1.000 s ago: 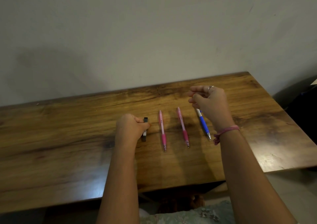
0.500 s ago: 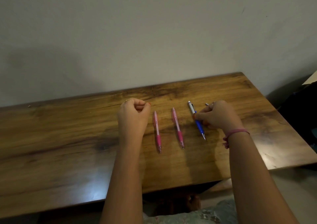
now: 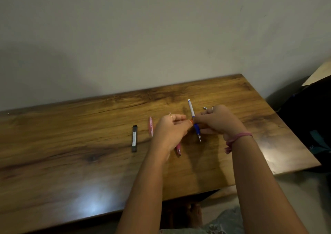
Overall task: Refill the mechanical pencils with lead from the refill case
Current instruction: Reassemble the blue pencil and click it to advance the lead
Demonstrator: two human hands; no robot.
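Observation:
My right hand point(image 3: 219, 121) grips the blue and white mechanical pencil point(image 3: 191, 109) at its blue grip, tip toward me, just above the wooden table point(image 3: 71, 144). My left hand point(image 3: 170, 131) reaches across, and its curled fingertips pinch the same pencil's barrel. The black lead refill case point(image 3: 134, 138) lies alone on the table, left of both hands. One pink pencil point(image 3: 151, 127) lies beside my left hand. A second pink pencil point(image 3: 178, 148) is mostly hidden under that hand.
A small silver piece point(image 3: 205, 108) lies on the table behind my right hand. The table's right edge point(image 3: 295, 135) borders a dark bag point(image 3: 311, 119) on the floor. A plain wall stands right behind the table.
My left hand has left the refill case, which now lies bare, and moved right to the blue pencil. My right hand has taken the blue pencil off the table.

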